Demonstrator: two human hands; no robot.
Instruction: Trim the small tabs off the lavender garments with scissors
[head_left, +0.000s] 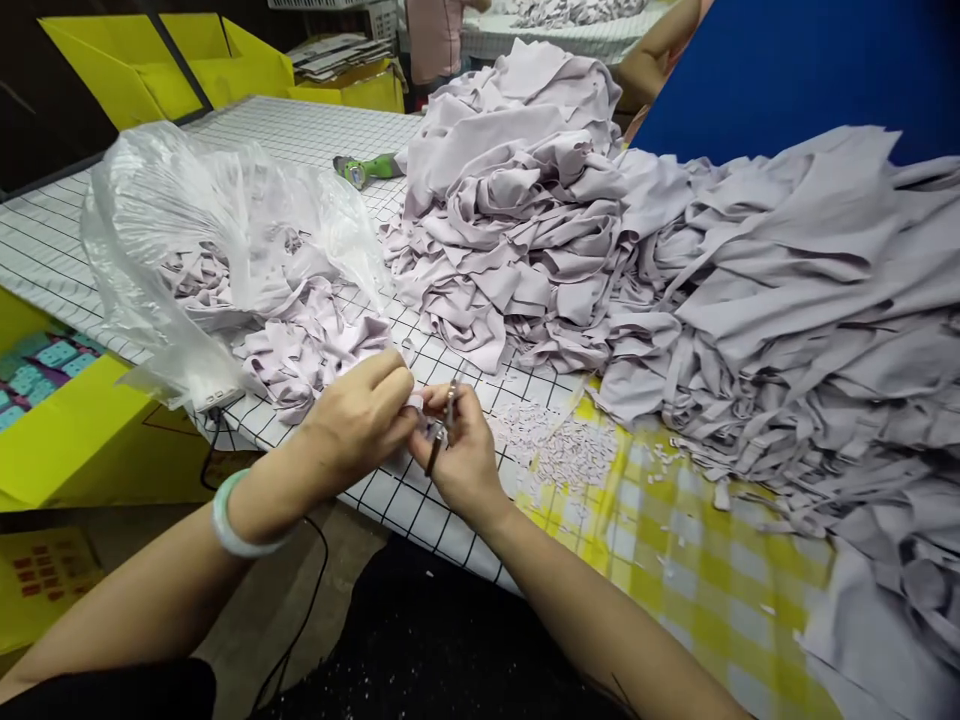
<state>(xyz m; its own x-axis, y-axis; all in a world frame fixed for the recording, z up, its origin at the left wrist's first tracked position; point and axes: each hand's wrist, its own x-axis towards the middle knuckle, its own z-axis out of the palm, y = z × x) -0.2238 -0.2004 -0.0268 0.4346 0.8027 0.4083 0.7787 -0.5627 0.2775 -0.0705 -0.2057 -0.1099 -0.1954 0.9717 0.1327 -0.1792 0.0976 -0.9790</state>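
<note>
Lilac fabric [415, 401], pinched by the left hand [364, 402] near the tabletop's front edge [409, 505]; the right hand [466, 462] grips thread snips [436, 447]; a slip could nick fingers [400, 424].

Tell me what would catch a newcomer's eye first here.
The huge heap of pale lilac fabric pieces dominates, spread from the middle of the table to the view's right edge, with a bright blue panel behind it. At the table's near edge, the left hand meets the right hand, which holds metal snips. A clear plastic bag holding similar pieces sits on the left.
</note>
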